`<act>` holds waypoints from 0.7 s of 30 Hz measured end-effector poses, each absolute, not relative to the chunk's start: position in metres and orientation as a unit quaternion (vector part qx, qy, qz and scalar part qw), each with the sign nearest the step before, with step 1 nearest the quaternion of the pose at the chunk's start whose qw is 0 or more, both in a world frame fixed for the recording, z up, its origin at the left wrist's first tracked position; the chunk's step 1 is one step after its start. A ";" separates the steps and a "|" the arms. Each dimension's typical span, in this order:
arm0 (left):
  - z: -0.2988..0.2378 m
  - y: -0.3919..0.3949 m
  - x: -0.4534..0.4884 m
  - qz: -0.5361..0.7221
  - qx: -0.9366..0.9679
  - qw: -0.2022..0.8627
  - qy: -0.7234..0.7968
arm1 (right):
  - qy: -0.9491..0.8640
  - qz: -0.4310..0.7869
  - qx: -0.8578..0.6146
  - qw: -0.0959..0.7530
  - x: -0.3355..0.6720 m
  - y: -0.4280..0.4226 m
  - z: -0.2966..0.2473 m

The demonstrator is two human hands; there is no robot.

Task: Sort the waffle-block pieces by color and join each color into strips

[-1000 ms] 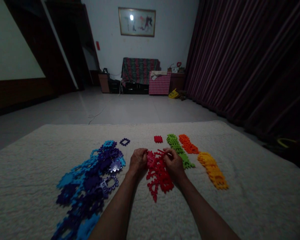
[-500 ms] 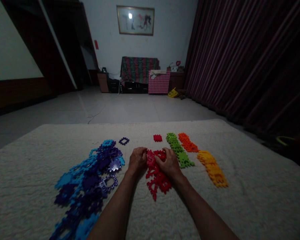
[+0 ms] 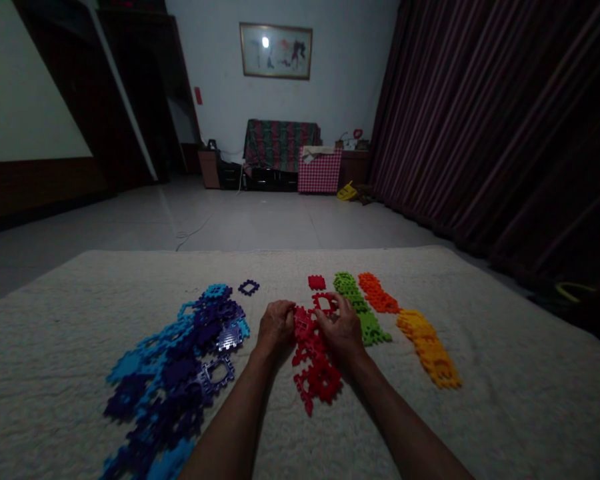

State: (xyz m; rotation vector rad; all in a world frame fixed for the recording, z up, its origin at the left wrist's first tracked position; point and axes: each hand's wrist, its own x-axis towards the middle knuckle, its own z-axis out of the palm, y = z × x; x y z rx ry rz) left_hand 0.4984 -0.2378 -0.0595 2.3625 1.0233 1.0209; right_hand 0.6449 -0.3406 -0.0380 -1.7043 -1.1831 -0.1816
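My left hand [image 3: 276, 328] is closed, its fingertips at the left edge of a pinkish-red interlocking tile [image 3: 303, 323]. In my right hand [image 3: 342, 327], a red square frame tile [image 3: 323, 303] is pinched between thumb and fingers, at the far end of the red heap. Below the hands lie more red toothed tiles [image 3: 325, 379], some with round or triangular openings. A solid red tile [image 3: 317, 283] rests apart, farther out. Just right of my right hand runs a row of overlapping green tiles [image 3: 367, 320].
To the left spreads a large heap of blue and purple tiles [image 3: 180, 367]; a dark purple frame tile [image 3: 249, 287] lies alone beyond it. Orange tiles [image 3: 376, 293] and a yellow-orange row [image 3: 430, 350] lie on the right. Everything rests on a pale quilted cover [image 3: 505, 373].
My right hand has brought the red square frame tile forward, and its opening now shows. The left hand stays at the pinkish-red tile. The view has tilted slightly upward.
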 end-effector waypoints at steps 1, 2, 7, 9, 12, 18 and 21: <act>-0.060 -0.238 0.499 0.362 0.838 0.185 0.363 | -0.491 -0.079 -0.708 0.502 0.648 -0.334 -0.037; -0.060 -0.238 0.499 0.362 0.838 0.184 0.363 | -0.491 -0.083 -0.711 0.496 0.651 -0.325 -0.035; -0.058 -0.240 0.499 0.365 0.839 0.188 0.357 | -0.485 -0.100 -0.749 0.440 0.669 -0.277 -0.031; -0.056 -0.242 0.499 0.365 0.838 0.189 0.359 | -0.486 -0.111 -0.764 0.409 0.674 -0.262 -0.030; -0.054 -0.243 0.498 0.365 0.838 0.192 0.359 | -0.485 -0.117 -0.785 0.366 0.679 -0.248 -0.028; -0.055 -0.243 0.498 0.364 0.840 0.185 0.357 | -0.453 -0.101 -0.822 0.330 0.682 -0.238 -0.032; -0.055 -0.243 0.498 0.362 0.841 0.182 0.359 | -0.451 -0.107 -0.817 0.344 0.679 -0.240 -0.033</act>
